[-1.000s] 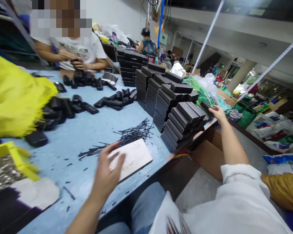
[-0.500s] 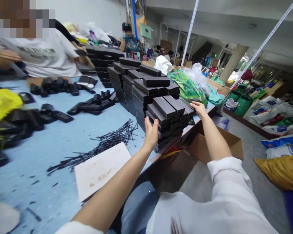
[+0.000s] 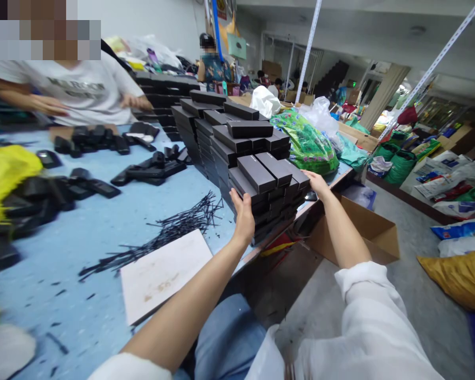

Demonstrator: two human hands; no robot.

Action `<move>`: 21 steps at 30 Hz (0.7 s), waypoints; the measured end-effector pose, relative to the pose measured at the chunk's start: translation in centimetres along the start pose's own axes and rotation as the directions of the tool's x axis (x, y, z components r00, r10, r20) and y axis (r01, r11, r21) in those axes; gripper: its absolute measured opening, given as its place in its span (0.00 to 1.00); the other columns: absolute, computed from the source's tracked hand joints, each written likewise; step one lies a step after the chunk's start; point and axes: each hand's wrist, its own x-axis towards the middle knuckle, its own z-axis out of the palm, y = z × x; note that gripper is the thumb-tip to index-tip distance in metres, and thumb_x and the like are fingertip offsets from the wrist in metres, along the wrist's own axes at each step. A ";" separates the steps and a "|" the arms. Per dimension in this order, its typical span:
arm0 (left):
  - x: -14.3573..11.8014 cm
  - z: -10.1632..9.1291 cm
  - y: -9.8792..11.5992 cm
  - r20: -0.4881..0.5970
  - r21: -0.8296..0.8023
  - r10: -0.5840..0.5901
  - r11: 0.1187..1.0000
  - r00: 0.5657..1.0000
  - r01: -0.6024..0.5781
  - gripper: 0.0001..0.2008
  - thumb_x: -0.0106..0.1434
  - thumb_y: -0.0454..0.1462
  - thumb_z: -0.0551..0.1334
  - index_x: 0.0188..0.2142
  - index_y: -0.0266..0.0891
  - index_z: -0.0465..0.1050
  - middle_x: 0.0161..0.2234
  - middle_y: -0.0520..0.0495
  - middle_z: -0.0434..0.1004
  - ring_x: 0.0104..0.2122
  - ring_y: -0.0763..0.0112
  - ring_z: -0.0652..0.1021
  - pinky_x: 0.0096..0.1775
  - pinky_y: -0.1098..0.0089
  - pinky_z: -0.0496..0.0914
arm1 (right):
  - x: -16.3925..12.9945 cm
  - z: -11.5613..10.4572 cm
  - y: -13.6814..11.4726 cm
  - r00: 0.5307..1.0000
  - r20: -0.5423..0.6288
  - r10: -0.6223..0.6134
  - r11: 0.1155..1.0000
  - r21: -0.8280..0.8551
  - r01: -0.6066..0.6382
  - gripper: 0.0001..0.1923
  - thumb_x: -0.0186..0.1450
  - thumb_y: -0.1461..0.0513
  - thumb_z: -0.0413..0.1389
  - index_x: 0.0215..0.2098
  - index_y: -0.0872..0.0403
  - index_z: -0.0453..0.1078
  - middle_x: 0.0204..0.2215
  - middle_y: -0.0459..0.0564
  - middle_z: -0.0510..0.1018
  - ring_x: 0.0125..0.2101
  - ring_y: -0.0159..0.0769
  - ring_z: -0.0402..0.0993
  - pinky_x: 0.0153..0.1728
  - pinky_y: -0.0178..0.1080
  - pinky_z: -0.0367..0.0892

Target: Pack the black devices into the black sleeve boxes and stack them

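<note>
A tall stack of slim black boxes (image 3: 256,173) stands at the table's edge in front of me, its rows stepping down toward me. My left hand (image 3: 243,217) lies against the left side of the near rows, fingers stretched and thumb apart. On the opposite side, the fingers of my right hand (image 3: 316,183) are extended and touch the right end of the upper near boxes. The near rows sit between my two hands, still resting on the pile. Part of my left fingers is hidden behind my thumb and the boxes.
On the blue table (image 3: 174,211) lie black strips (image 3: 182,224), a white board (image 3: 164,277) and black devices (image 3: 148,171). A green bag (image 3: 304,140) sits behind the stack. An open cardboard box (image 3: 364,227) stands below right. A co-worker (image 3: 79,87) sits across the table.
My right hand has moved inward to the boxes' right side, and the upper near boxes have shifted slightly left. My left hand stays by the stack. The co-worker's hands have lowered.
</note>
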 end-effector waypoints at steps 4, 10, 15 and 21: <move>-0.1 -0.4 0.3 0.016 -0.004 -0.025 1.000 1.000 0.025 0.41 0.65 0.58 0.44 0.69 0.40 0.34 0.70 0.46 0.26 0.68 0.69 0.35 0.65 0.62 0.34 | -2.6 1.0 -5.1 0.965 -0.027 -0.261 0.961 -0.102 0.257 0.32 0.61 0.41 0.54 0.54 0.52 0.71 0.50 0.51 0.76 0.55 0.46 0.69 0.59 0.46 0.60; -0.1 -0.6 1.3 0.023 -0.011 -0.055 0.998 0.998 0.055 0.41 0.66 0.57 0.44 0.69 0.37 0.34 0.70 0.45 0.28 0.68 0.69 0.37 0.66 0.63 0.35 | -5.5 4.8 -9.8 0.938 0.136 -0.318 0.902 -0.263 0.343 0.34 0.55 0.46 0.63 0.55 0.51 0.70 0.48 0.52 0.77 0.52 0.51 0.71 0.58 0.53 0.60; 0.5 -1.1 1.8 0.027 0.018 -0.076 0.997 0.997 0.075 0.41 0.66 0.57 0.46 0.69 0.40 0.35 0.70 0.45 0.27 0.68 0.68 0.36 0.66 0.60 0.36 | -2.8 -1.0 -8.2 0.936 -0.050 -0.349 0.915 -0.233 0.329 0.33 0.58 0.47 0.60 0.57 0.52 0.68 0.45 0.51 0.79 0.47 0.45 0.75 0.55 0.49 0.64; 1.3 -0.8 2.3 0.047 0.076 0.029 0.997 0.998 -0.033 0.40 0.66 0.56 0.46 0.69 0.37 0.35 0.70 0.42 0.25 0.68 0.68 0.34 0.65 0.61 0.30 | 0.2 -3.2 -2.5 0.971 -0.120 -0.207 0.943 -0.287 0.166 0.31 0.53 0.49 0.64 0.50 0.57 0.73 0.47 0.56 0.78 0.49 0.45 0.74 0.55 0.46 0.64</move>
